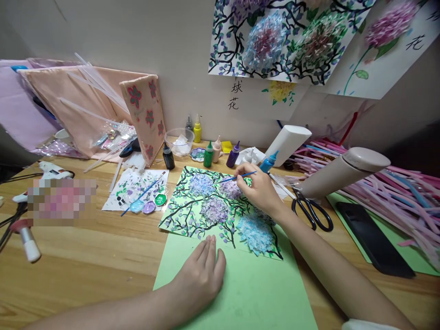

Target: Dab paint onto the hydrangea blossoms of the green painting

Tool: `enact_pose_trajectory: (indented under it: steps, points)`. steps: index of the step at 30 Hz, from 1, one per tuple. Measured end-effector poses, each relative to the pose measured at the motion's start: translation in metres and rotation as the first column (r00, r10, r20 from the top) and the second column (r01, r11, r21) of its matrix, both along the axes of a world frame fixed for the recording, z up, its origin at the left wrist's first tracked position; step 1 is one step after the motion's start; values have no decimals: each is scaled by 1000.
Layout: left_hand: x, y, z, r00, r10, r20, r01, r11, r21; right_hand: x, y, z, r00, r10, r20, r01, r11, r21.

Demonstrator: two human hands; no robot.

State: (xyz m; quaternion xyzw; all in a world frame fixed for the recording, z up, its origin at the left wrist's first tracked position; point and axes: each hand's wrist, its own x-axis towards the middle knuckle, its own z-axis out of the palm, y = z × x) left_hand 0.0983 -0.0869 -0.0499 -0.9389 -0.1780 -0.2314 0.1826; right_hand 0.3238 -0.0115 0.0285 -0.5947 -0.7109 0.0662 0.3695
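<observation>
My right hand (257,190) pinches a thin blue paintbrush (242,175), its tip over the upper part of a green-backed picture (187,217). The picture carries black branches, small purple and green dabs, and raised flower heads, among them a light blue flower (256,233), a lilac flower (215,210) and a blue-violet flower (201,184). My left hand (202,272) lies with fingers stretched on a plain green sheet (261,293), fingertips at the picture's lower edge. Left of the picture, a second brush (144,192) rests across a paint-spotted paper (120,188) beside small paint dishes (149,207).
Behind stand paint bottles, including a green bottle (208,155) and a purple bottle (233,155). On the right are scissors (311,211), a tumbler (343,172), a phone (373,238) and fuzzy stems (405,183). A glue gun (51,172) lies left, before a pink fabric box (142,114).
</observation>
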Motion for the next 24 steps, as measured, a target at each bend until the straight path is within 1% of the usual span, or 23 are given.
enact_pose_trajectory:
  steps: [6, 11, 15, 19, 24]
  points:
    - [-1, -1, 2, 1000, -8, 2, 8, 1000, -7, 0, -1, -1, 1000, -3, -15, 3, 1000, 5]
    - [0, 0, 2, 1000, -8, 10, 8, 1000, -10, -1, -1, 0, 1000, 4, 30, -4, 1000, -6]
    - [0, 0, 2, 1000, -14, 18, 14, 1000, -7, -1, 0, 0, 1000, 3, 26, -3, 1000, 12]
    - [0, 0, 2, 1000, -12, 24, 12, 1000, -7, -1, 0, 1, 999, 2, 43, -2, 1000, -8]
    - [0, 0, 3, 999, -8, 33, 8, 1000, 0, -1, 0, 0, 1000, -11, 14, 11, 1000, 13]
